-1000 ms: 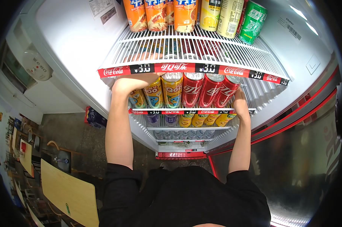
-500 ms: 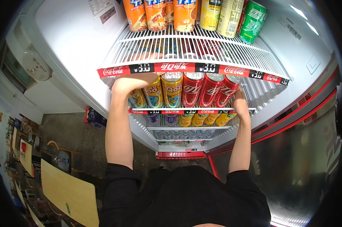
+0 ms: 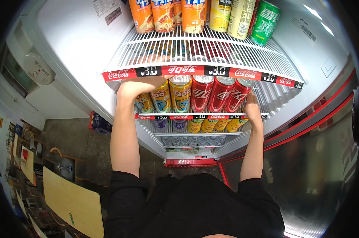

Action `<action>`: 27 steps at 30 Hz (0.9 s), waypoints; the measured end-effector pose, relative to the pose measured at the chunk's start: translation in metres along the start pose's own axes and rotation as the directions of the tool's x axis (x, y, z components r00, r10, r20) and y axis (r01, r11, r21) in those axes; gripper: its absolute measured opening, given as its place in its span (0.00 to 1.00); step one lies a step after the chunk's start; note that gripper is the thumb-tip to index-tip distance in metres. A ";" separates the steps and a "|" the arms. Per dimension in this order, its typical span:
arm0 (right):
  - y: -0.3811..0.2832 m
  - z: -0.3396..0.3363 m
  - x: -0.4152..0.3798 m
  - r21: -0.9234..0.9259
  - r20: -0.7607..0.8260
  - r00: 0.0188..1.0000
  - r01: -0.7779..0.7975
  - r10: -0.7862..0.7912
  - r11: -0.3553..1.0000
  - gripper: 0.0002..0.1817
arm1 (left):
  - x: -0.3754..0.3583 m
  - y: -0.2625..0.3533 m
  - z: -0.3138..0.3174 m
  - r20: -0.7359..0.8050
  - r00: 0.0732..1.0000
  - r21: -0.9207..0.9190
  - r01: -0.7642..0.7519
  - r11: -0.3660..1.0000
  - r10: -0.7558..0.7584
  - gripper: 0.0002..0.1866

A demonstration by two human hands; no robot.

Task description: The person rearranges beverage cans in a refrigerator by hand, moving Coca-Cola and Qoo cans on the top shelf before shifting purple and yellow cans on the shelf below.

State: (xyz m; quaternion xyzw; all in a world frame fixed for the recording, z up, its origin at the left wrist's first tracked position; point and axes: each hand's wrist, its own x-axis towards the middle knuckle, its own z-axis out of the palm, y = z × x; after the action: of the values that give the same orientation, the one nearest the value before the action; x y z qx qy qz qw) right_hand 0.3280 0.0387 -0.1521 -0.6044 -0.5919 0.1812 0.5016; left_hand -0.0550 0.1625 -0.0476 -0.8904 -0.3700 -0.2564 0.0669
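My left hand (image 3: 145, 84) reaches in under the wire shelf (image 3: 203, 39), over the tops of the yellow Qoo cans (image 3: 180, 95) at the left of the row. Its fingers are mostly hidden by the shelf and its red price strip (image 3: 179, 71); a bit of skin shows through the wires. My right hand (image 3: 252, 106) lies along the outer side of the rightmost red Coca-Cola can (image 3: 238, 97), fingers stretched toward the back. Two more red cola cans (image 3: 202, 95) stand between that can and the yellow ones, all upright in a front row.
Orange cans (image 3: 163, 18), yellow cans (image 3: 220, 16) and a tilted green can (image 3: 266, 23) stand on the upper shelf. Lower shelves hold yellow-labelled drinks (image 3: 209, 125) and clear bottles (image 3: 193, 141). The fridge door (image 3: 306, 162) is open at right; a wooden table (image 3: 72, 200) stands lower left.
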 end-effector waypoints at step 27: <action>-0.031 -0.009 -0.004 -0.085 0.084 0.996 -0.033 0.040 0.996 0.25 | 0.003 0.040 -0.047 0.192 0.965 0.042 0.173 0.984 -0.177 0.15</action>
State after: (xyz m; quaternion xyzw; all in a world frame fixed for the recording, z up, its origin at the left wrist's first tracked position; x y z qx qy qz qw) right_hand 0.3182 0.0255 -0.1241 -0.6273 -0.6087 0.1911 0.4466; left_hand -0.0441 0.1210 -0.0026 -0.8742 -0.4552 -0.1680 0.0185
